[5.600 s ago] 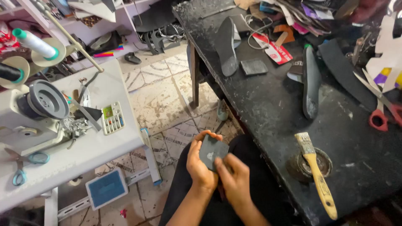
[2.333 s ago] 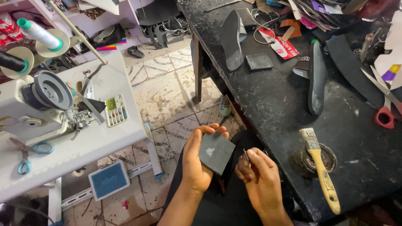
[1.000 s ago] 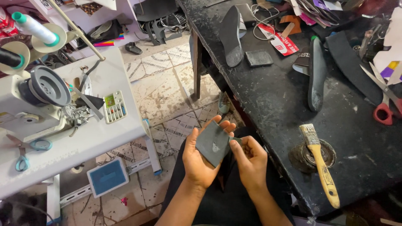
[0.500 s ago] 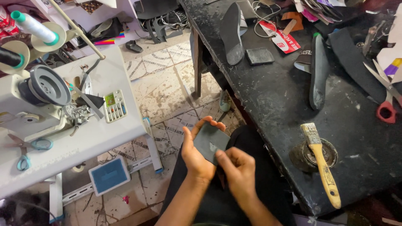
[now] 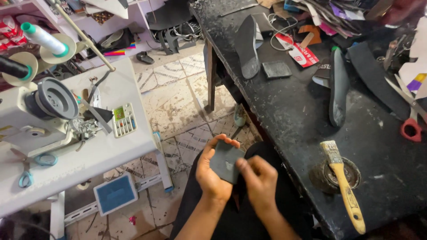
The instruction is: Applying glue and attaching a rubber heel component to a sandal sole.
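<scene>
My left hand cradles a small dark grey rectangular piece of sheet material over my lap, fingers curled around its top and left edge. My right hand lies on the piece's right side, thumb and fingertips pressing on its face. Both hands sit just left of the black worktable. On that table, to the right of my hands, a yellow-handled brush rests across a round glue tin.
Dark shoe soles, a small dark square piece, red-handled scissors and paper scraps lie on the worktable. To the left stands a white sewing machine table with thread spools, blue scissors and a pedal. Tiled floor lies between.
My hands have shifted and turned the dark piece over my lap; the right hand moved from beside it to pressing on its face. The view moved slightly.
</scene>
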